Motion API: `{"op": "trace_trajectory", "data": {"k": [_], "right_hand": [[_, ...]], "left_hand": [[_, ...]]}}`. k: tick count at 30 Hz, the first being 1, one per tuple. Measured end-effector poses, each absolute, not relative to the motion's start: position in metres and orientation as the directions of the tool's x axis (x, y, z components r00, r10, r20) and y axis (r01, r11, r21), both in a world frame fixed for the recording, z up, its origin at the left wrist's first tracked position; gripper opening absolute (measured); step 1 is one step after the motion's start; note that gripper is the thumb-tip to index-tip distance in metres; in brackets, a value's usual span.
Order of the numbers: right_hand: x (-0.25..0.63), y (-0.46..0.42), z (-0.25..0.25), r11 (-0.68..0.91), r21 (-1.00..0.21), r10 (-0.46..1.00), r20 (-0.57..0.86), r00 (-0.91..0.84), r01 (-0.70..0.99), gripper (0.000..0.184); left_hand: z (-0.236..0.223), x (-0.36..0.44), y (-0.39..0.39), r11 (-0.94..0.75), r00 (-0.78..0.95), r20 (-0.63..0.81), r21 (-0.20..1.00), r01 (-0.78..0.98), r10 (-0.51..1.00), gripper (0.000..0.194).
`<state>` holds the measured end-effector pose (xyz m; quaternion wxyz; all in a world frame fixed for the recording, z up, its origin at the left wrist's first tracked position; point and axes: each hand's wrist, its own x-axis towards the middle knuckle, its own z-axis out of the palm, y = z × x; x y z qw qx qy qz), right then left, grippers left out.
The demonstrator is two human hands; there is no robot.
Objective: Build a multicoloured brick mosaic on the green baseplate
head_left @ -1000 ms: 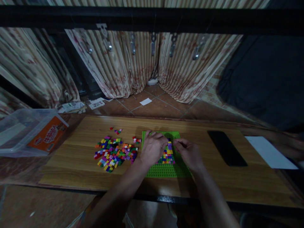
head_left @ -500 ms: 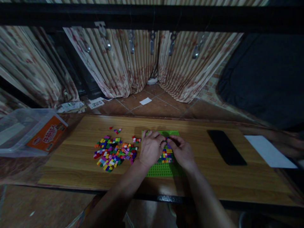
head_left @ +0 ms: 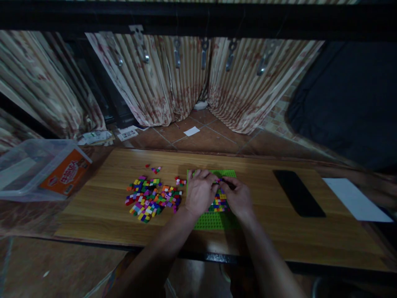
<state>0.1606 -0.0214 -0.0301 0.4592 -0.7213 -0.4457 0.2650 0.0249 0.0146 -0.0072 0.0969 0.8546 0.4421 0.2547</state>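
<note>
Striped curtains hang beyond the far edge of the wood-grain tabletop. Clear plastic bin, orange label on one side, stands past the tabletop's left edge, toward the far left corner. Green studded baseplate lies flat near the middle of the tabletop, its near side close to the near edge. White sheet lies along the right edge; black flat slab lies between sheet and baseplate, at a slant. Loose heap of multicoloured toy bricks covers the tabletop left of the baseplate. Left hand: palm down over the baseplate, fingers bent, covering the left part of the brick build; cannot tell whether it grips anything. Right hand: at the build's right side, thumb and index drawn close together near purple bricks at the far end; cannot tell whether a brick is pinched. Brick build, rows of mixed colours, sits on the baseplate between the hands, partly hidden. Small brick cluster lies just beside the baseplate's left side; single red brick lies beyond the heap, nearer the far edge.
</note>
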Motion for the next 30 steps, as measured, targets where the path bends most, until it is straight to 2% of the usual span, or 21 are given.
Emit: {"op": "trace_trajectory", "data": {"k": [5, 10, 12, 15, 18, 21, 24, 28, 30], "right_hand": [[0.158, -0.022, -0.030, -0.178, -0.896, 0.885, 0.035, 0.464, 0.407, 0.039], [0.161, -0.027, -0.028, -0.190, -0.870, 0.901, 0.030, 0.433, 0.455, 0.044], [0.164, -0.028, -0.026, -0.216, -0.870, 0.900, -0.001, 0.435, 0.444, 0.046], [0.169, -0.029, -0.023, -0.246, -0.877, 0.887, -0.032, 0.461, 0.413, 0.048], [0.172, -0.030, -0.022, -0.258, -0.876, 0.880, -0.038, 0.474, 0.407, 0.048], [0.172, -0.030, -0.024, -0.253, -0.858, 0.882, -0.014, 0.471, 0.447, 0.046], [0.172, -0.029, -0.026, -0.250, -0.840, 0.886, 0.003, 0.465, 0.481, 0.044], [0.172, -0.029, -0.027, -0.246, -0.826, 0.893, 0.011, 0.450, 0.508, 0.044], [0.172, -0.030, -0.026, -0.241, -0.808, 0.900, 0.020, 0.435, 0.537, 0.044]], "left_hand": [[-0.006, 0.026, 0.012, -0.561, 0.452, 0.335, 0.425, 0.710, 0.826, 0.014], [-0.001, 0.007, 0.020, -0.499, 0.367, 0.338, 0.582, 0.642, 0.867, 0.017], [0.003, -0.013, 0.031, -0.438, 0.352, 0.272, 0.674, 0.595, 0.896, 0.015], [0.011, -0.054, 0.046, -0.355, 0.474, 0.067, 0.755, 0.551, 0.878, 0.016], [0.015, -0.088, 0.054, -0.319, 0.541, -0.080, 0.732, 0.601, 0.837, 0.015], [0.015, -0.105, 0.053, -0.333, 0.578, -0.150, 0.691, 0.642, 0.802, 0.025], [0.014, -0.105, 0.049, -0.383, 0.575, -0.155, 0.605, 0.698, 0.803, 0.031], [0.013, -0.098, 0.045, -0.450, 0.559, -0.109, 0.477, 0.755, 0.822, 0.026], [0.012, -0.098, 0.045, -0.465, 0.560, -0.094, 0.452, 0.761, 0.823, 0.025]]}}
